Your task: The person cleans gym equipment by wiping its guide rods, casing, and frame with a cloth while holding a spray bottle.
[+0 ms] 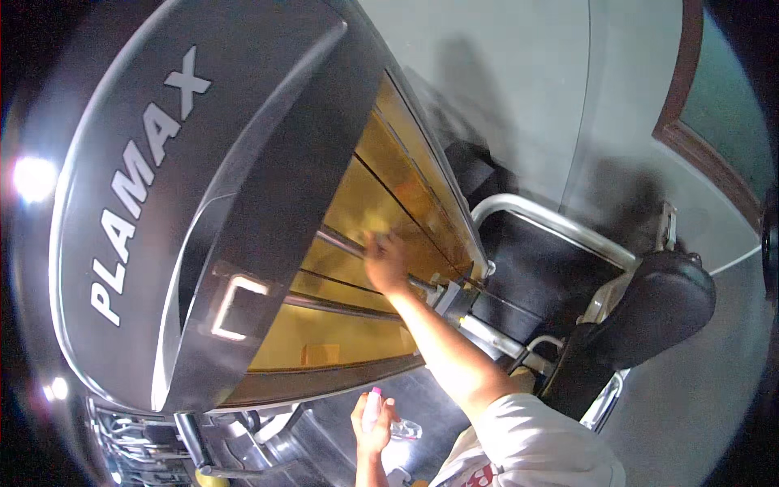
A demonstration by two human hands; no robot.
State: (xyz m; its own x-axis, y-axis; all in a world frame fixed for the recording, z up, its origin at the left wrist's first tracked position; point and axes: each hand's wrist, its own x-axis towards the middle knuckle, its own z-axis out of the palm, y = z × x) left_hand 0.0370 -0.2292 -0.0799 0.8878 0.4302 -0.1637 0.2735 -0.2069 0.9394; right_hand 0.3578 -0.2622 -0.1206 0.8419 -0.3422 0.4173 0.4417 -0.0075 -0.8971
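Observation:
My right hand (pixel 386 262) reaches over the amber see-through panel (pixel 353 182) of a gym weight machine. Its fingers are curled, and a blurred yellow cloth (pixel 376 219) shows at the fingertips. Behind or in front of the panel, I cannot tell which, run metal guide rods (pixel 341 306) and dark cables (pixel 389 193). Lower down, my left hand (pixel 372 426) grips a spray bottle (pixel 372 406) with a pale head and pink nozzle. The bottle's clear body (pixel 409 430) sticks out to the right of that hand.
A dark cover (pixel 152 182) bearing the maker's name PLAMAX fills the left side. To the right stand a bent metal frame tube (pixel 548 213) and a black padded cushion (pixel 660 310). More gym equipment (pixel 146 447) shows at lower left. A pale wall (pixel 523 73) rises behind the machine.

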